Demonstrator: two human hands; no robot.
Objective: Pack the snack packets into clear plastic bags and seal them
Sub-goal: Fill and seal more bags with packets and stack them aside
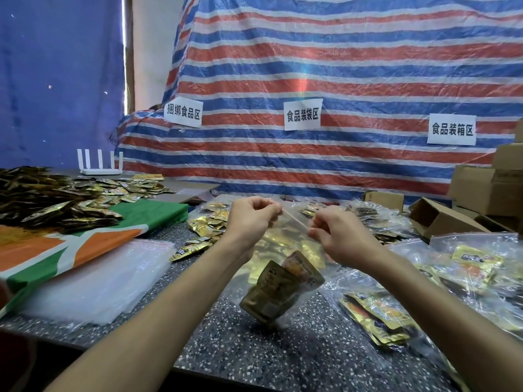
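Obs., packing bench. A person stands at a dark speckled table (283, 352), both forearms reaching out over it.

Grip, left hand (250, 217): raised above the table, fingers curled. Thumb and forefinger pinch the top edge of a clear bag (284, 244) at its left end.

Grip, right hand (338, 237): same posture, slightly lower, pinching the same edge at its right end. The edge runs taut between the two pinches and slopes down toward the right hand. Whether the strip is pressed closed along its length: cannot tell.

The clear bag hangs in the air below the hands, clear of the table. At its bottom sits a small bunch of snack packets (278, 290), gold and brown, tilted and blurred.

Surroundings:
- Left of the arms, a flat stack of empty bags (93, 278) lies on the table beside a green, orange and white sheet (85, 244).
- Farther back on that sheet is a big heap of packets (42, 199).
- Loose gold packets (203, 224) lie on the table near the left hand.
- Right of the arms, several filled bags (467, 267) lie flat and overlapping.
- Behind them are cardboard boxes (486, 190), some open.
- A white router (100, 166) stands at the table's far left.
- The backdrop is a red, white and blue striped tarp (339, 80) with three paper signs (302, 114) stuck on it.
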